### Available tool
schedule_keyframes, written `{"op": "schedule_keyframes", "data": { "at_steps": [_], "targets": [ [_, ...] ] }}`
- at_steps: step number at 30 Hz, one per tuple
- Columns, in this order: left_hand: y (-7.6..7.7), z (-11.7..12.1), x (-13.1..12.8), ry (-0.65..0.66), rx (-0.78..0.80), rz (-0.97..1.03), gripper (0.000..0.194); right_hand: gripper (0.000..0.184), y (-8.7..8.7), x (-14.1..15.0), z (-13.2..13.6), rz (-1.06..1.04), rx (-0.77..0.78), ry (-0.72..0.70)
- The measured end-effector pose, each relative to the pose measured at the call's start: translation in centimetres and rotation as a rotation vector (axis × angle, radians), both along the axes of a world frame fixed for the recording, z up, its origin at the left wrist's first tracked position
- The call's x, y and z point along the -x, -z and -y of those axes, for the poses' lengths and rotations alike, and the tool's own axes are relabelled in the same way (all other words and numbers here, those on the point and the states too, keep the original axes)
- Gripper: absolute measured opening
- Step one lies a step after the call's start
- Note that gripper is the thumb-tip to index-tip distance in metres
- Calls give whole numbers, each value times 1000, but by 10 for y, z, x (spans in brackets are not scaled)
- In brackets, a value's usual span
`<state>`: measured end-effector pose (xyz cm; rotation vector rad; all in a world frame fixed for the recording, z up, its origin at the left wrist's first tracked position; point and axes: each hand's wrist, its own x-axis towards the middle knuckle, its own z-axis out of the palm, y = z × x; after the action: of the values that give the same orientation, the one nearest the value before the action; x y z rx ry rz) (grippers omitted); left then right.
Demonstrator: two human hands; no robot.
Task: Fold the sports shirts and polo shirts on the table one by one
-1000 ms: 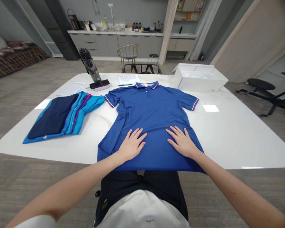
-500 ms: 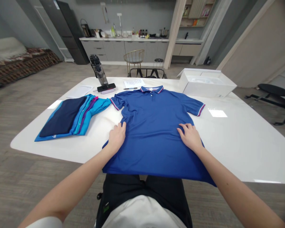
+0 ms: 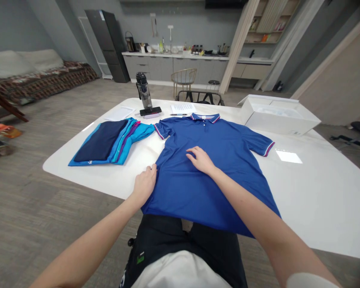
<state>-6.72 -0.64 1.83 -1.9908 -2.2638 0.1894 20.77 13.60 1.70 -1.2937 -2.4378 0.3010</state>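
A blue polo shirt lies spread on the white table, its collar away from me and its hem hanging over the front edge. Red-and-white stripes trim its collar and sleeves. At the shirt's left side edge is my left hand, its fingers bent and closed on the fabric. My right hand is over the middle of the chest, fingers apart and slightly curved, holding nothing. Whether its fingertips touch the cloth is hard to tell. Left of the shirt rests a pile of folded clothes, dark navy on top of brighter blues.
A clear bottle with a black lid stands at the back, behind a black phone-like object. A pen and printed paper lie near the collar. An open white box sits at the back right.
My right hand has moved left from the shirt's right side to its middle. My left hand stays at the left edge. The view has turned slightly left.
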Motion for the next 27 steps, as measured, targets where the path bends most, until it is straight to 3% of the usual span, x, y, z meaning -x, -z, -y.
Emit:
{"op": "schedule_keyframes", "data": {
  "at_steps": [4, 7, 12, 15, 18, 21, 24, 27],
  "targets": [
    [-1, 7, 7, -3, 24, -26, 38, 49, -6, 114, -34, -106, 119, 1],
    [-1, 18, 14, -13, 50, -43, 42, 58, -3, 162, -45, -27, 183, 21],
    [-3, 37, 26, -20, 131, -74, 43, 52, 14, 168, -36, 95, 97, -202],
    [-14, 22, 30, -4, 127, -11, 34, 50, 20, 152, -30, 89, 92, -253],
    [-30, -32, 28, 33, 27, 83, 31, 50, 19, 131, -36, -1, 79, -194],
    [-37, -115, 24, 82, -83, 136, 33, 44, 14, 101, -55, -80, 13, -63],
    [-34, -200, 24, 90, -153, 90, 36, 38, 9, 59, -80, -85, -33, 81],
    [-25, -268, 30, 51, -163, 54, 41, 38, 8, 9, -108, -32, -42, 260]
  ]
}}
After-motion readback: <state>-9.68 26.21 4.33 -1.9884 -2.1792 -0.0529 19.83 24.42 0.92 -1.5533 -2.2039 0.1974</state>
